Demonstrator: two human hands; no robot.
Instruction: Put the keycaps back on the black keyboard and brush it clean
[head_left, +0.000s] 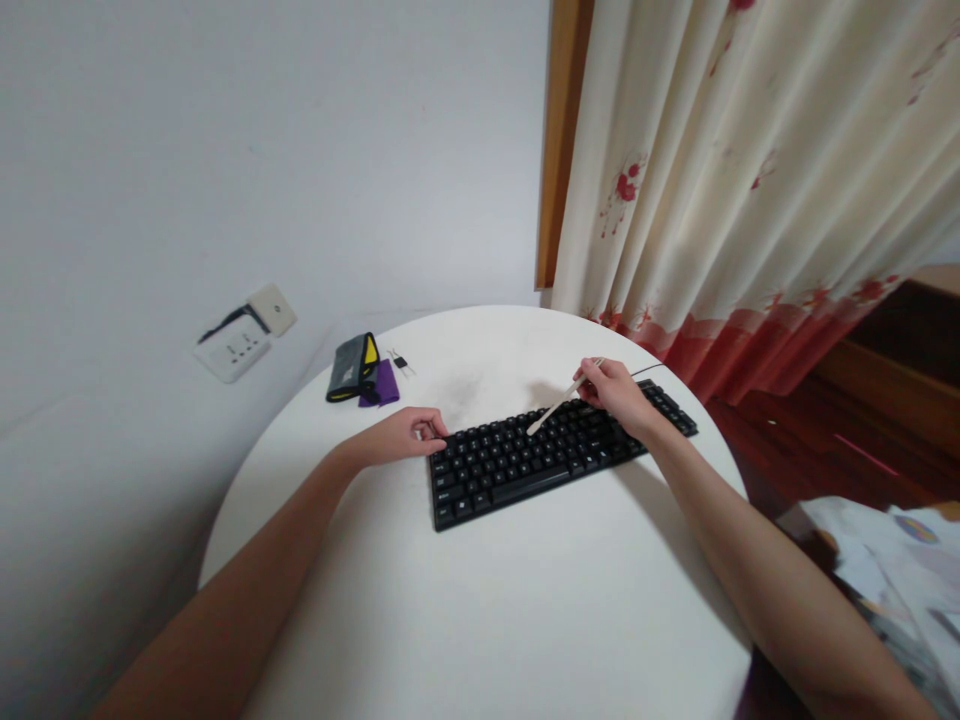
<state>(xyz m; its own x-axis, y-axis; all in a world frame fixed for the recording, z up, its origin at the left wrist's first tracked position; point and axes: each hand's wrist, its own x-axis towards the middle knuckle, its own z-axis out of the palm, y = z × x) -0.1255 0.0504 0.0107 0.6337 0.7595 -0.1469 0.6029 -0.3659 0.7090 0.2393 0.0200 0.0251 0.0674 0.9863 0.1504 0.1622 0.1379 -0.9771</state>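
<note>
A black keyboard (517, 458) lies at a slant on the white round table. At its upper left corner, my left hand (405, 434) has its fingers curled, with thumb and fingertips on the edge. My right hand (613, 388) is closed around a slim whitish stick (556, 405) with a slightly wider tip, held like a pen over the right half of the keyboard. The stick's tip points down at the middle keys; whether it touches them I cannot tell. Part of the keyboard's right side is hidden behind my right hand.
On the table (480, 620) at the back left lie a folded grey and yellow cloth (349, 368), a purple cloth (385, 384) and a small black item (400, 362). A wall socket (238, 342) is at left, a curtain (697, 180) behind right, papers (885, 560) at lower right.
</note>
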